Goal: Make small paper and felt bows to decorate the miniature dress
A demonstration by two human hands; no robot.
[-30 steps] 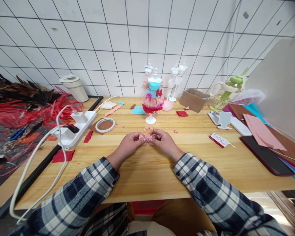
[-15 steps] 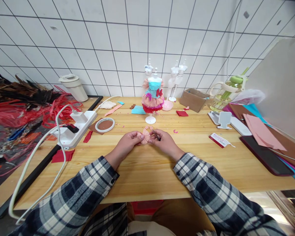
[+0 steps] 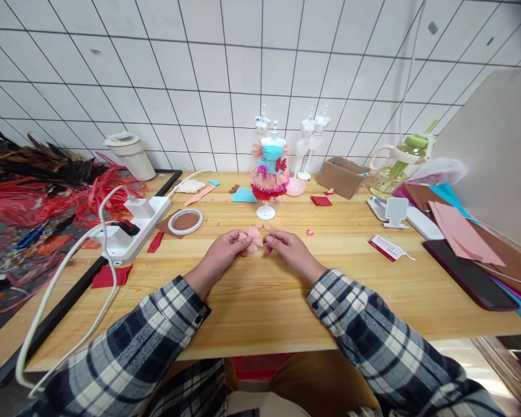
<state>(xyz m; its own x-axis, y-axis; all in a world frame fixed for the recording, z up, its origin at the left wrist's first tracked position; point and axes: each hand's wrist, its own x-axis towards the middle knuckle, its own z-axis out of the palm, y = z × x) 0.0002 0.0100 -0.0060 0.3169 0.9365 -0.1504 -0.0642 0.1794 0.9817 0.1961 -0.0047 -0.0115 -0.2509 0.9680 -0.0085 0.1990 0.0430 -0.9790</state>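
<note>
Here, wooden table [image 3: 260,313], tiled wall [image 3: 204,66]

left fingers [image 3: 238,245] pinch a pleated pink piece [image 3: 255,238]; a small dressed mannequin [image 3: 271,153] stands beyond.

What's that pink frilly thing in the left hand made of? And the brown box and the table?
The pink frilly thing in the left hand: probably crepe paper, matte, judging by its fine pleats.
The brown box: likely cardboard, dull, with straight edges.
The table: wood or wood-look board, smooth, slightly shiny, going by its long grain lines.
</note>
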